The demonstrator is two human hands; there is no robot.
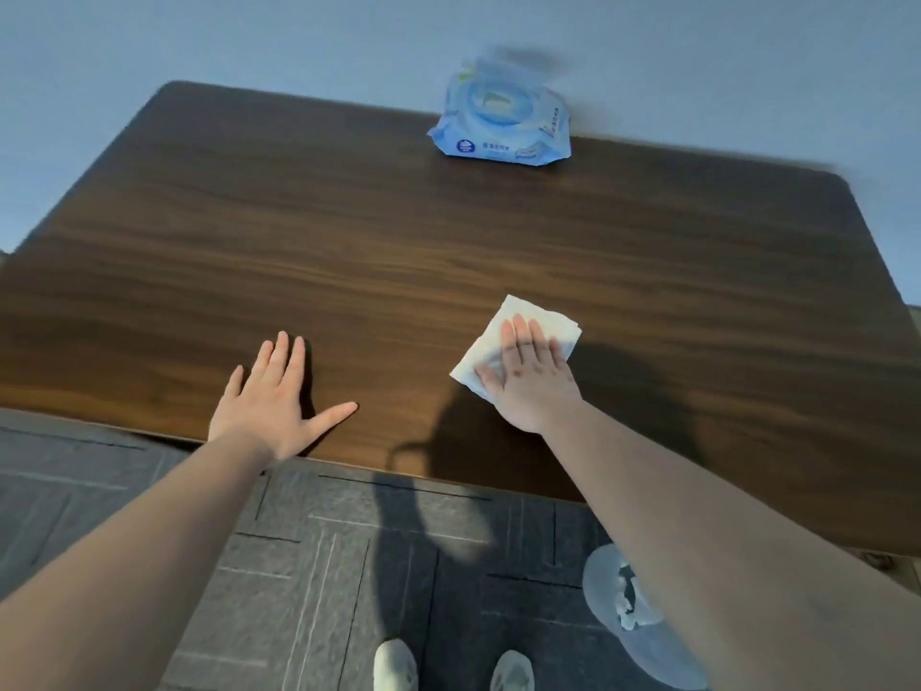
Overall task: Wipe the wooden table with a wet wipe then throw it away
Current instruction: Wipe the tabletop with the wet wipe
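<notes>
Head view: the right hand [531, 376] lies flat, its grip fully open, palm pressing the wet wipe [518, 336] onto the wooden counter [349, 251] near the front edge; flat pressure likely spreads contact for wiping. The left hand [271, 396], open and empty, braces on the counter. The bin [643, 640] stands on the floor below for disposal. The wipe pack [503, 124] sits at the far edge.
</notes>
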